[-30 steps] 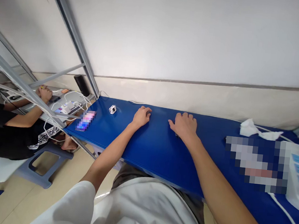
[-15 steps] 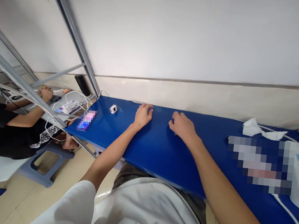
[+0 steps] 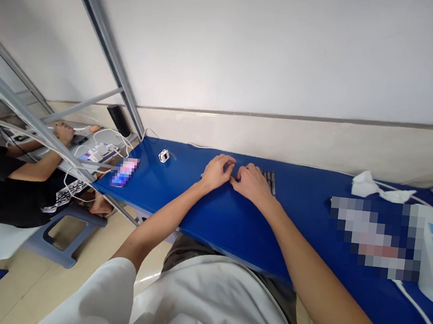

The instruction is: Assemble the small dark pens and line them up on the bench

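The left hand (image 3: pixel 217 171) and the right hand (image 3: pixel 252 182) are lying close together on the blue table (image 3: pixel 203 215), fingers loosely curled, beside some dark pens (image 3: pixel 269 181). I cannot tell if they are gripping anything.

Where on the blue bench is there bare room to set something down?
Free patches on the blue bench: between the small white device and the left hand; and the near edge below both hands. It is crowded around the right hand and dark pens.

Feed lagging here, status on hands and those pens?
Left hand and right hand together on blue table. Dark pens beside right hand. Grip unclear. Nothing blocking.
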Demonstrator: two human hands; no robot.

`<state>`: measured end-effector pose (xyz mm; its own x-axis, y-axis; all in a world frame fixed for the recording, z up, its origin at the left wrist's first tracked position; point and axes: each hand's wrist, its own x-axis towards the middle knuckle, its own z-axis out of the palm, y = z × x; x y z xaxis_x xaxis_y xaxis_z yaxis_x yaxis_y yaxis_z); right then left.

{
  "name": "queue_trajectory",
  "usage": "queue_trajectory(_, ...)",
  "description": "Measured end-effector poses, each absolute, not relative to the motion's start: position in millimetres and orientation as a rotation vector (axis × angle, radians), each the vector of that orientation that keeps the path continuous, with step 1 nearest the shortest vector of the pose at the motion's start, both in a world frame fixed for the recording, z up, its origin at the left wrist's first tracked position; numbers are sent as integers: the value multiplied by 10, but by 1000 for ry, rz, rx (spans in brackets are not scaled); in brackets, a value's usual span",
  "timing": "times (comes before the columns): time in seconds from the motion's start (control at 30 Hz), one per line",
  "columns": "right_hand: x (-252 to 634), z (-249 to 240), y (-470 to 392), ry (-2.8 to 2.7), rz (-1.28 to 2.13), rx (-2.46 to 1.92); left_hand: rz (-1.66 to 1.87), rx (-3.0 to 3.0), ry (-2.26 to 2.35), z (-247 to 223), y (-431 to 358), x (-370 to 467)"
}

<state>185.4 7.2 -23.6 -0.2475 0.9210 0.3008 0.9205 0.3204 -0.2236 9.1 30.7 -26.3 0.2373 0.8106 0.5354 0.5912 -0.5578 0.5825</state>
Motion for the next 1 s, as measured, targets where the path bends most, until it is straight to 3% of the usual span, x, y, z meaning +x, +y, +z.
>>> queue_trajectory(0.43,1837,-368,192,-2036,280,-1490,1163,2247,1275,-298,320,102)
queue_trajectory(0.73,1845,-376,221,-2149,224,-1562,1188,2220,1266,-336,336,117)
queue_trajectory(1.0,1835,-384,259,-1831,317,-1396,1417,1947,1287,-315,317,135)
